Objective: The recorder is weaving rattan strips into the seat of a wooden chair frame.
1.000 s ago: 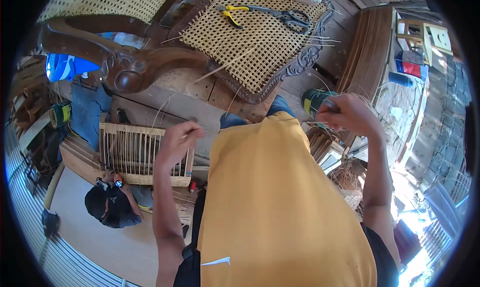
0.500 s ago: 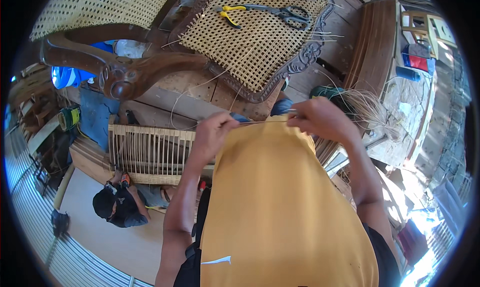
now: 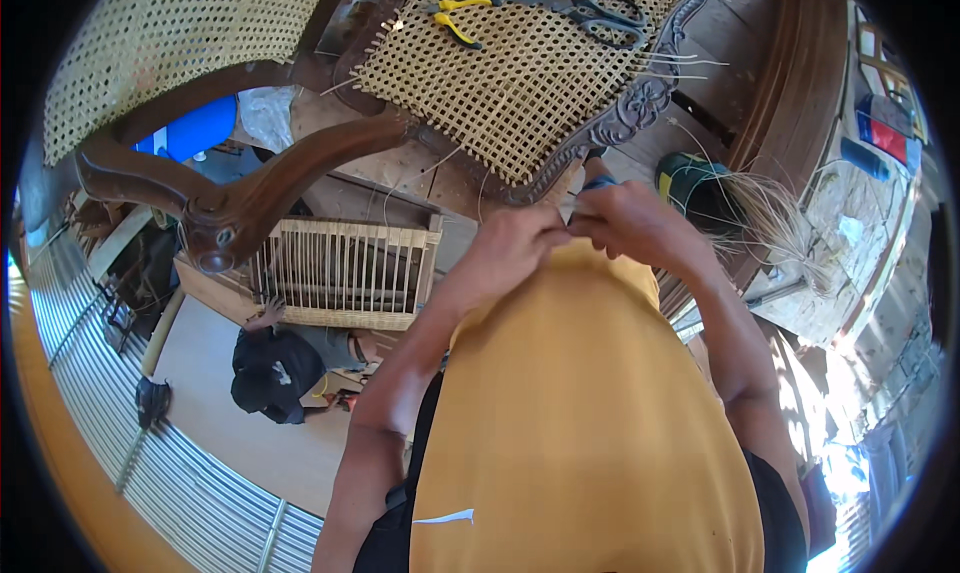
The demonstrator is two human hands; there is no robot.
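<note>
My left hand (image 3: pixel 520 245) and my right hand (image 3: pixel 632 223) meet in front of my yellow apron (image 3: pixel 590 393), both with fingers pinched. A thin cane strand ran taut between them a moment ago; now it hardly shows between the fingers. Something dark and blue at the right hand's far side is too small to make out. Just beyond lies a carved dark wood chair seat frame (image 3: pixel 640 108) with woven cane webbing (image 3: pixel 500 93). On the webbing rest yellow-handled pliers (image 3: pixel 455 18) and black-handled scissors (image 3: pixel 610 18).
A curved wooden chair leg (image 3: pixel 300 178) juts out at the left, below a cane panel (image 3: pixel 200 43). Loose cane strands (image 3: pixel 770 213) spill from a green container (image 3: pixel 685 173) at the right. A co-worker (image 3: pixel 275 373) sits by a slatted wooden frame (image 3: pixel 345 268) at the lower left.
My hands have come together from apart, the left moving right, and the strand between them no longer shows. My view has shifted. The co-worker's head and arms have changed position.
</note>
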